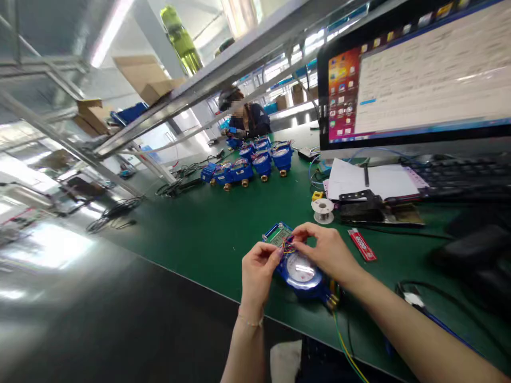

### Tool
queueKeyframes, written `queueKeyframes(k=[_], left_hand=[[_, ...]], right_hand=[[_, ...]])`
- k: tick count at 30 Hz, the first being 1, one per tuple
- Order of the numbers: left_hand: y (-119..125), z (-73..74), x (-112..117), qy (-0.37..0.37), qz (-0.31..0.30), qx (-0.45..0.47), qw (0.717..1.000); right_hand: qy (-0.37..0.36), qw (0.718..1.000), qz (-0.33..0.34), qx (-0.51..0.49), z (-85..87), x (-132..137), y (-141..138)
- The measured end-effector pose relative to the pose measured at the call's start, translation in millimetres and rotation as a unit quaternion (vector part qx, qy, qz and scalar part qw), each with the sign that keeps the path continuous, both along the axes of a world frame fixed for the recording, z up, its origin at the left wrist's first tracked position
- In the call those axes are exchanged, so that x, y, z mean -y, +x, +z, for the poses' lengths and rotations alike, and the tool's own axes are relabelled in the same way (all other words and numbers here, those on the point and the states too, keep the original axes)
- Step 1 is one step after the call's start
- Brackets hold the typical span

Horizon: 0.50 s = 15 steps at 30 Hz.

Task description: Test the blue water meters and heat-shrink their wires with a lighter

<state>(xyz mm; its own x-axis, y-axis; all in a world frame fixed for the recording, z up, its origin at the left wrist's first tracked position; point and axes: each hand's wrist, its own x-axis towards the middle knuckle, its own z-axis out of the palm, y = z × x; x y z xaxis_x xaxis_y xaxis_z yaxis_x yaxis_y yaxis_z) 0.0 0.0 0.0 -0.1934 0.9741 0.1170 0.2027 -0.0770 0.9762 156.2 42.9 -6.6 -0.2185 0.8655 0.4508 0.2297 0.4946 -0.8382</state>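
Observation:
A blue water meter with a round dial lies on the green bench in front of me. At its far end shows a small grey display on a green circuit board. Thin coloured wires run between the dial and the display. My left hand pinches these wires from the left side, thumb against forefinger. From the right, my right hand reaches over the meter, its fingertips closed on the same wires. The exact wires in each pinch are too small to make out.
Several blue meters stand farther back, near a co-worker. A solder spool, a red packet, papers and a monitor are to the right. A metal shelf rail crosses above the bench.

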Motion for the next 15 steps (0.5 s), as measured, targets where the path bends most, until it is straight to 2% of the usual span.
queueKeyframes(k=[9, 15], left_hand=[[10, -11.1, 3, 0.058, 0.035, -0.091, 0.994], [13, -15.4, 3, 0.092, 0.062, -0.127, 0.986]], right_hand=[[0.124, 0.991, -0.038, 0.034, -0.4, 9, 0], [0.148, 0.987, -0.028, 0.06, -1.3, 12, 9]])
